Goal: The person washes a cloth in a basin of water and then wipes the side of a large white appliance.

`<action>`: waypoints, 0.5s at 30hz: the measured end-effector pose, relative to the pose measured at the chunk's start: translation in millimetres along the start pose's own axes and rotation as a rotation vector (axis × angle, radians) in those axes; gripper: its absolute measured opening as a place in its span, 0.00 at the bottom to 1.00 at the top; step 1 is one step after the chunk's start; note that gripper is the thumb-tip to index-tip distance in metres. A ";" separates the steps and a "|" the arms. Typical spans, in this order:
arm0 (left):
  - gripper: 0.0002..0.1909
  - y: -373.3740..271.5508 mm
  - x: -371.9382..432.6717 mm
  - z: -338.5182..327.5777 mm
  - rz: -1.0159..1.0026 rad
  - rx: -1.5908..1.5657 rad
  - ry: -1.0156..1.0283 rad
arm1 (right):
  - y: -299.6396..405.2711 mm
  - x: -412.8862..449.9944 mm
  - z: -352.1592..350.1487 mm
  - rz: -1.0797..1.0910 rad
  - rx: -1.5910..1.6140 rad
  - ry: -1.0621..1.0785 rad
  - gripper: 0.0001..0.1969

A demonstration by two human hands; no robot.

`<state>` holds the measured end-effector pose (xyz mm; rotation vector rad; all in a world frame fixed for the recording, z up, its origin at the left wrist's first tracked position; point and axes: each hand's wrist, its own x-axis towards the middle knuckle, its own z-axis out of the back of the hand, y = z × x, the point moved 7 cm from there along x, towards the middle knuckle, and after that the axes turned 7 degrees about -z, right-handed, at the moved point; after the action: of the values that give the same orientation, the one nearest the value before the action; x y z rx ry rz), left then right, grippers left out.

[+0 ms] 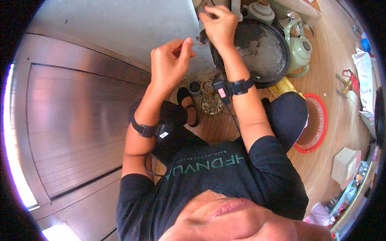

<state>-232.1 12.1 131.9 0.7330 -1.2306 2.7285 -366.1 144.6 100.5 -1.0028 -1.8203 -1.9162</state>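
Observation:
My left hand [171, 64] is raised beside the lower edge of a grey sheet panel [120, 27], its fingers curled and the thumb against the index finger. Whether something small sits in that pinch, I cannot tell. Further up, my right hand [221, 27] bends its fingers towards the panel's right edge; its fingertips are blurred against a dark gap, and any thing in them is unclear. Between the hands, a dark, rough fitting [202, 36] shows at the panel's edge. Below the right hand stands a large black-rimmed round pan [259, 51] with a stained grey inside.
Three small round containers [212, 104] stand near my foot. To the right are a pale green jug [298, 49], a yellow plastic item [282, 87] and a red-rimmed basin [324, 120]. A corrugated hose [236, 6] hangs above; a metal door [81, 111] flanks my left.

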 end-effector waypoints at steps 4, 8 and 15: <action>0.17 -0.1 6.8 2.4 0.021 -0.042 -0.015 | -45.4 -61.0 -1.6 -0.174 -0.192 -0.038 0.10; 0.17 -5.6 1.9 -12.1 0.018 -0.032 0.062 | -54.9 -75.1 -4.8 -0.240 -0.324 -0.011 0.10; 0.17 -3.8 7.7 5.3 -0.029 0.030 -0.033 | -38.5 -48.1 -16.1 -0.292 -0.393 0.109 0.09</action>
<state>-235.9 9.8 140.9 0.7956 -1.1778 2.7283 -361.7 123.3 40.6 -0.7504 -1.6366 -2.5221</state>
